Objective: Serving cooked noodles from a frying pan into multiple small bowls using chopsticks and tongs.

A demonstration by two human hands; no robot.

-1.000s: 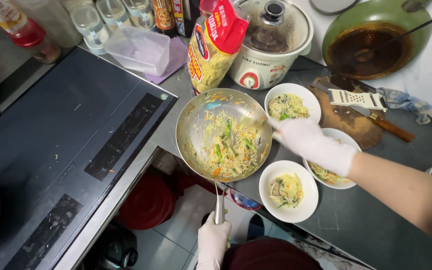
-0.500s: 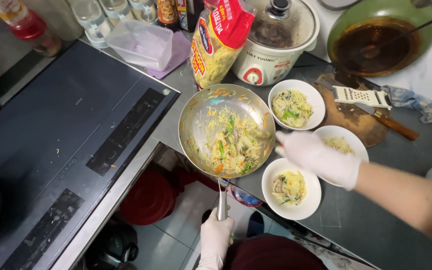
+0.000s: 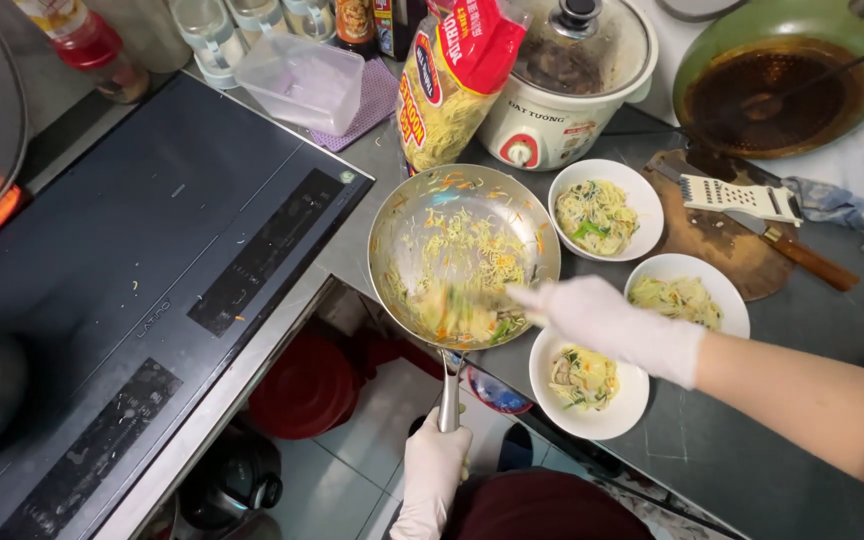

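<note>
**Gloved hands working a pan of noodles beside three filled bowls**

The left hand [image 3: 432,470], in a white glove, is gripping the handle of a steel frying pan [image 3: 407,230], its fingers curled tightly around the handle's end. The pan is being held over the edge of the grey counter [image 3: 752,450], just right of the black induction hob [image 3: 132,270]. The right hand [image 3: 607,320], also gloved, is reaching into the pan's near side, fingers pressed together; whether they are pinching a utensil cannot be told, since that area is blurred. The fried noodles with vegetables [image 3: 462,280] are lying inside the pan. Three white bowls [image 3: 642,185] of noodles are standing just right of it. A packet of dry noodles [image 3: 452,80] and a rice cooker [image 3: 572,90] are standing behind.
</note>
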